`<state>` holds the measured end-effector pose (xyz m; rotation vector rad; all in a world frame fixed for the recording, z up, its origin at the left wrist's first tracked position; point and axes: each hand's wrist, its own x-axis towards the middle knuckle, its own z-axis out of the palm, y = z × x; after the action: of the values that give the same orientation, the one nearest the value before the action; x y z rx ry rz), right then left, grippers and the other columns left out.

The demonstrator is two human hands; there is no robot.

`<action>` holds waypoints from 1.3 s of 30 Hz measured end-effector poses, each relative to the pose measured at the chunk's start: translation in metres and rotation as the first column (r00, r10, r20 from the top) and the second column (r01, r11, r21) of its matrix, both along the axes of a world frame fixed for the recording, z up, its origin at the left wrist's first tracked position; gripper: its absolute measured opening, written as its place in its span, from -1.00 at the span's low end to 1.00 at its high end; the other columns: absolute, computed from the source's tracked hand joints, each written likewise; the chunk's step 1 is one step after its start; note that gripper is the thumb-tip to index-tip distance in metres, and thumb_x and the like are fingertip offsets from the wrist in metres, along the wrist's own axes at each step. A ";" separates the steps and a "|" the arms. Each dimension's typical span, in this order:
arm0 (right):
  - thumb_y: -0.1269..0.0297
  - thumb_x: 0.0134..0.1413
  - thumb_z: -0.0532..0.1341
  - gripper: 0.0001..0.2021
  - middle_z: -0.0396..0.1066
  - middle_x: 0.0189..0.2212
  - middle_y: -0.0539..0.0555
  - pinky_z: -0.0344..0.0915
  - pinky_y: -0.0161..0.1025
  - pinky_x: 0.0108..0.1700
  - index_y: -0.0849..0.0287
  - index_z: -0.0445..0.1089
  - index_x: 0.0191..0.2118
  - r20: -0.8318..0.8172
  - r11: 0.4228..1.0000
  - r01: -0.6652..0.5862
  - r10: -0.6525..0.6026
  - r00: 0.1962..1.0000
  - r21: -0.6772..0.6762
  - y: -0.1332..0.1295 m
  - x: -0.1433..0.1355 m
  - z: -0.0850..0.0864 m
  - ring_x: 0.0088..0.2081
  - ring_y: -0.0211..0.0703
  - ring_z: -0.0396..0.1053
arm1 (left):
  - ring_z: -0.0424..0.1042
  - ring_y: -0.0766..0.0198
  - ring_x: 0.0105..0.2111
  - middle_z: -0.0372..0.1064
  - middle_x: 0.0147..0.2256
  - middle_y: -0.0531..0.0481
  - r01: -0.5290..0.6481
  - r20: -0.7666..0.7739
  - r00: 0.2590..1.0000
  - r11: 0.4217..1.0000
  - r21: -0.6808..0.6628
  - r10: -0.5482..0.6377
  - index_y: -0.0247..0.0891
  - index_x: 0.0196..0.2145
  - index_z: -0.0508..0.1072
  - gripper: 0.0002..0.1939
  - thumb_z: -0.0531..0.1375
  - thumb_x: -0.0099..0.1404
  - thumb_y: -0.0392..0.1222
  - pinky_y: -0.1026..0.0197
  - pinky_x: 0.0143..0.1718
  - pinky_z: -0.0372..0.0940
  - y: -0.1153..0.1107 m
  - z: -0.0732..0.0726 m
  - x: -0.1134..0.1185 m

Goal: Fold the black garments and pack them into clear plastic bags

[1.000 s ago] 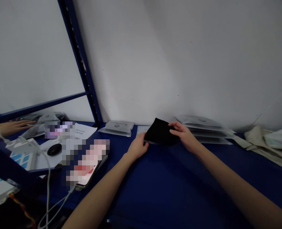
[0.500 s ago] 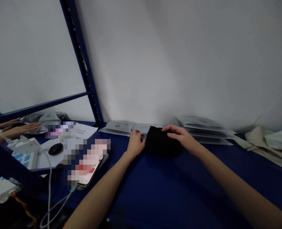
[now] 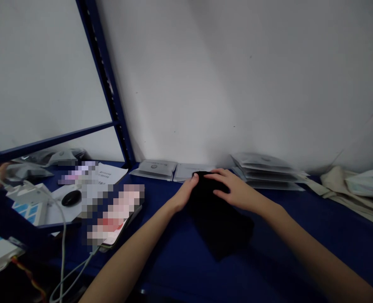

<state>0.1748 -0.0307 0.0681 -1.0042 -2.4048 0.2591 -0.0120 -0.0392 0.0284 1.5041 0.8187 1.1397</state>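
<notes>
A piece of black cloth (image 3: 222,229) lies on the blue tabletop (image 3: 180,269) in front of me, partly opened out toward the near side. Its kind is hard to make out in the dark. At its far left edge my left hand (image 3: 185,193) is closed on the cloth, thumb on top and the other fingers hidden. My right hand (image 3: 237,190) rests on the far right part of the cloth, fingers apart and lying over it.
Flat plastic packets (image 3: 155,169) lie along the wall, with a stack of similar packets (image 3: 268,170) farther right. A beige cloth bag (image 3: 334,185) sits at the right. Left are a phone (image 3: 117,219), cable (image 3: 63,244), black mouse (image 3: 71,198), papers and a blue frame post (image 3: 110,84). Part of another person's hand (image 3: 1,172) shows.
The black cloth has gone from a compact folded bundle to a longer piece reaching toward me. My left hand has closed on its edge. The other person's hands have drawn back left.
</notes>
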 end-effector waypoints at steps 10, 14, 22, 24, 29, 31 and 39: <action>0.11 0.02 0.15 -0.79 0.40 -0.34 0.13 0.27 -0.12 -0.26 0.14 0.33 -0.32 0.068 0.953 0.245 -0.237 0.969 -0.179 -0.002 -0.001 0.003 -0.31 -0.05 0.36 | 0.36 0.29 -0.31 0.35 -0.35 0.07 -0.390 0.172 0.904 0.920 -0.042 0.391 -0.20 -0.28 0.35 -0.79 0.13 0.05 -0.24 0.24 -0.22 0.28 0.004 0.008 -0.004; 0.17 -0.15 0.27 -0.78 0.40 -0.44 0.05 0.22 -0.26 -0.41 0.14 0.34 -0.35 0.178 0.851 0.136 -0.050 0.983 -0.507 -0.003 0.002 -0.006 -0.41 -0.15 0.34 | 0.32 0.33 -0.37 0.29 -0.42 0.10 -0.458 0.214 0.867 0.889 -0.014 0.450 -0.23 -0.36 0.33 -0.85 0.14 0.04 -0.19 0.29 -0.27 0.25 0.001 0.013 -0.003; 0.32 -0.19 0.18 -0.95 0.30 -0.55 -0.03 0.15 -0.27 -0.41 0.12 0.27 -0.51 -0.010 0.862 -0.031 0.031 0.999 -0.506 -0.004 0.006 0.009 -0.48 -0.22 0.23 | 0.34 0.29 -0.32 0.33 -0.41 0.03 -0.674 0.258 0.706 0.737 -0.040 0.659 -0.27 -0.41 0.38 -0.82 0.11 0.11 -0.10 0.24 -0.20 0.24 0.007 0.015 -0.011; 0.21 -0.18 0.18 -0.89 0.36 -0.47 0.00 0.21 -0.19 -0.30 0.09 0.29 -0.45 -0.308 0.854 -0.120 -0.049 0.950 -0.506 -0.006 0.018 0.024 -0.38 -0.14 0.30 | 0.35 0.28 -0.29 0.35 -0.38 0.01 -0.727 0.309 0.635 0.683 -0.068 0.708 -0.27 -0.41 0.37 -0.83 0.09 0.12 -0.11 0.22 -0.17 0.24 0.011 0.014 -0.016; -0.13 -0.06 -0.02 -0.61 0.35 -0.61 0.03 0.22 -0.04 -0.19 0.07 0.30 -0.56 -0.707 0.790 -0.142 -0.433 0.559 -0.596 -0.012 0.064 0.047 -0.39 -0.09 0.38 | 0.35 0.24 -0.20 0.36 -0.26 -0.02 -0.866 0.310 0.466 0.499 -0.030 0.829 -0.24 -0.32 0.36 -0.83 0.07 0.09 -0.24 0.17 -0.09 0.22 0.012 0.014 -0.025; -0.23 -0.06 -0.08 -0.50 0.13 -0.82 -0.05 0.21 -0.03 -0.18 0.06 0.21 -0.68 -0.668 0.723 -0.227 -0.407 0.623 -0.652 -0.010 0.076 0.049 -0.55 -0.17 0.31 | 0.34 0.22 -0.18 0.34 -0.21 -0.04 -0.900 0.254 0.430 0.432 0.050 0.866 -0.23 -0.26 0.34 -0.79 0.07 0.09 -0.27 0.14 -0.08 0.21 0.009 0.015 -0.026; -0.06 -0.03 0.17 -0.66 0.37 -0.65 0.00 0.23 -0.23 -0.28 0.16 0.39 -0.43 -0.228 0.501 -0.247 0.101 0.968 -0.830 -0.003 0.059 0.037 -0.46 -0.19 0.37 | 0.22 0.17 0.04 0.30 -0.04 -0.03 -0.255 -0.334 0.709 0.668 0.699 0.621 -0.16 -0.15 0.37 -0.51 -0.05 0.01 -0.50 0.06 0.11 0.09 -0.006 0.013 -0.010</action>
<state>0.2335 -0.0341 0.1052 -1.0341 -2.1796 1.6876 -0.0215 -0.0455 0.0414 2.3363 1.3857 1.4550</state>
